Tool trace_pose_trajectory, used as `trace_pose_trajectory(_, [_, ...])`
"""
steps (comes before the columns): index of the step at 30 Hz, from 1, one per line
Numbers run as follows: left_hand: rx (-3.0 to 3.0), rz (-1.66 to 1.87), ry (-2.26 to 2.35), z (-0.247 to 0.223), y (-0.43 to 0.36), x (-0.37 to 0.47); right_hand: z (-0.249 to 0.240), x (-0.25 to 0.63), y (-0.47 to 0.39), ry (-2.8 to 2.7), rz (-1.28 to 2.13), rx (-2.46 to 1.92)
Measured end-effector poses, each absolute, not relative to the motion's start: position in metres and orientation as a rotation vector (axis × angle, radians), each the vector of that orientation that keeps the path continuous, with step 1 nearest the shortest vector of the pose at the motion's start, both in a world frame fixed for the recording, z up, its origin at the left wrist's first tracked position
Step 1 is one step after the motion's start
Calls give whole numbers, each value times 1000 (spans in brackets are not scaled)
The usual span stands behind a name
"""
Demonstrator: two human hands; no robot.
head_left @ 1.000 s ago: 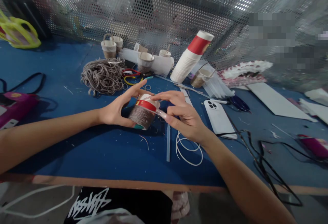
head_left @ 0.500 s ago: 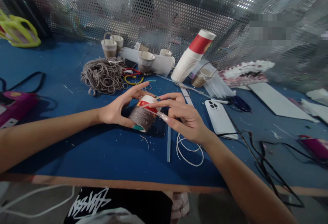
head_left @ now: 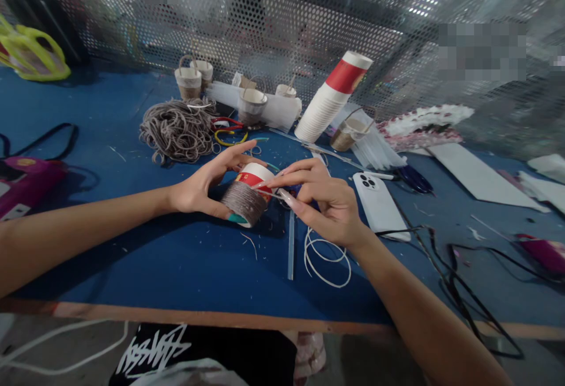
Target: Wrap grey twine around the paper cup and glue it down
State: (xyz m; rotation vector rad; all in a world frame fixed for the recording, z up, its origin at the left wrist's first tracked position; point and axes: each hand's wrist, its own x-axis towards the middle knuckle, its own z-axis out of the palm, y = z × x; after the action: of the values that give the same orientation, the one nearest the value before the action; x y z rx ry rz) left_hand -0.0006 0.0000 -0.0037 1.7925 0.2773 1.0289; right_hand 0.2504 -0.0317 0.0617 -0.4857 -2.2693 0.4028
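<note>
A paper cup [head_left: 245, 202] lies tilted between my hands, its lower part wound with grey-brown cord and its red and white band bare above. My left hand [head_left: 209, 183] grips the cup from the left, thumb at one end and fingers at the other. On the right side my right hand [head_left: 320, 198] is pinched at the edge of the winding, and what looks like a strand of cord runs from its fingertips along the cup. Behind my left hand sits a heap of grey-brown cord [head_left: 179, 130].
Tall stacked paper cups [head_left: 324, 100] lean at the back, near small cord-wrapped cups [head_left: 252, 106]. Yellow-handled pliers [head_left: 230, 137] lie by the cord heap. To the right are a white phone [head_left: 379, 206] and black cables [head_left: 450, 280]. A coil of white cord [head_left: 327, 283] lies in front.
My right hand has drawn slightly to the right and its fingertips have shifted off the cup's band, showing more of the red. My left hand and the cup stay nearly in place.
</note>
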Motion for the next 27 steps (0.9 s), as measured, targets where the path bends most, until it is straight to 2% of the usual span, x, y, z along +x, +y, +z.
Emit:
trace_pose_trajectory(10, [1692,1014,291,-3,-1,0,65,250,-35,-2249,247,-500])
trace_pose_trajectory(27, [1630,1011,260,-1,-1,0,63,250,-34,-2224,355,-491])
